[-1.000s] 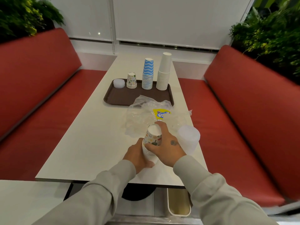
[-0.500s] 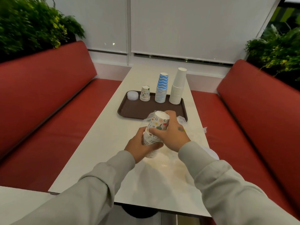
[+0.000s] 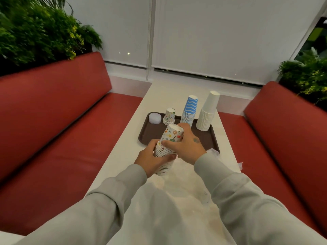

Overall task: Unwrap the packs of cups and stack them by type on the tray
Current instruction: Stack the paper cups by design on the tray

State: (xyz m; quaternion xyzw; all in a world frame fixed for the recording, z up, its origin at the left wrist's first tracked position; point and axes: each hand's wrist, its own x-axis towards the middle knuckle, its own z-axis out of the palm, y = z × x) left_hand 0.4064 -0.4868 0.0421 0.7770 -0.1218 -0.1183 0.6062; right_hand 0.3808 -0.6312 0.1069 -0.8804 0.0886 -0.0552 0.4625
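I am holding a floral stack (image 3: 167, 147) in both hands, tilted, over the table (image 3: 123, 156) at the near edge of the tray (image 3: 150, 135). My left hand (image 3: 150, 160) is curling its fingers round the lower part, and my right hand (image 3: 185, 145) is clamping its fingers round the upper part, near the closed end. Along the tray's far edge, left to right, are standing a clear stack (image 3: 155, 118), a short floral stack (image 3: 169, 116), a blue stack (image 3: 189, 110) and a white stack (image 3: 208, 112). Crumpled wrap (image 3: 214, 152) is lying by the tray's near right corner.
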